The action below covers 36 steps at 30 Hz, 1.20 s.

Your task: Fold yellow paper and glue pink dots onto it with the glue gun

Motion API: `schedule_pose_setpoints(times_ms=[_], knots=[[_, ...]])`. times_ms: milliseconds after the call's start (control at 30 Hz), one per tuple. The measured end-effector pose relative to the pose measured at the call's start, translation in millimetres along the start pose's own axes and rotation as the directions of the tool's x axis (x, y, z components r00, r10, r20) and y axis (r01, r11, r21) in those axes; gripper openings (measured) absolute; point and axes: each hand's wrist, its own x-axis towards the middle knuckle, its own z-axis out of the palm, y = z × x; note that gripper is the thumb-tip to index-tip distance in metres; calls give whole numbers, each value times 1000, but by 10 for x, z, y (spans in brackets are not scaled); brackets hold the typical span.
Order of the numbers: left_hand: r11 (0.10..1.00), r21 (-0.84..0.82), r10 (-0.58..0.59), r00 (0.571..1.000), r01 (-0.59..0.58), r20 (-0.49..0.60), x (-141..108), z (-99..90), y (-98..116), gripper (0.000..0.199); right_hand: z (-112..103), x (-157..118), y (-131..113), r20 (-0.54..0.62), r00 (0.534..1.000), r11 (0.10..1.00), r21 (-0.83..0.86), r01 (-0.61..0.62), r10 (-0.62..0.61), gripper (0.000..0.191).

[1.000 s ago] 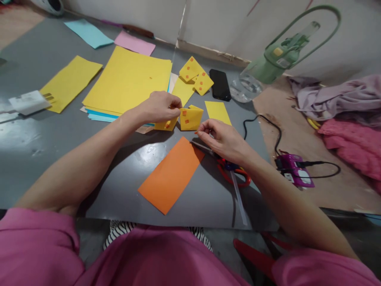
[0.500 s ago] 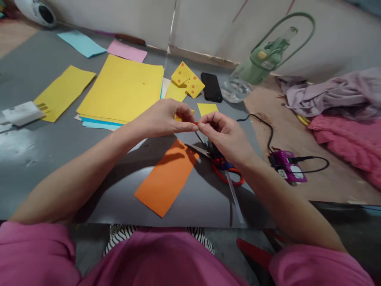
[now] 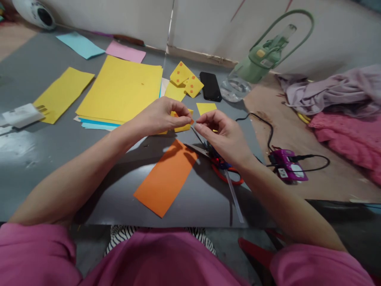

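Fingers of the left hand pinched nearly closed on a tiny orange paper scrap; right hand just beside, thumb and index almost meeting, cannot tell if anything's between. Folded yellow paper piece on grey counter, partly hidden behind left fingers. Flat orange paper rectangle nearer the body, red-and-blue-handled metal scissors below right hand.

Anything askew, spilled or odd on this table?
Nothing looks spilled. The paper stack is uneven, with blue sheets poking out past its yellow top sheet along the near edge, and a small speck marks that otherwise plain sheet. The scissors appear to lie open, odd so close to the right hand.
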Motion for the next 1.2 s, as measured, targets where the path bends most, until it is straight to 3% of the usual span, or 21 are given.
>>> schedule_pose_setpoints(times_ms=[300,400,567,667,833,1200], knots=[[999,-36,-13,1000,14,22,-11,10,-3,17,30,-17,-67,-40,999,990,-140,21,-27,20],[999,-35,-15,1000,16,23,-19,8,12,16,30,-8,-65,-8,1000,1000,-17,-7,7,24],[999,-35,-14,1000,15,18,-23,6,31,15,30,11,-61,89,985,951,259,-167,149,27],[999,-29,-15,1000,16,26,-30,-2,32,17,37,14,-57,95,980,929,315,-196,174,27],[1000,-26,2,999,-1,54,-34,-9,14,25,43,1,-43,33,992,959,256,-126,121,26],[998,-62,-21,999,23,28,-33,-12,66,15,-9,-11,-6,-15,998,994,89,-66,68,30]])
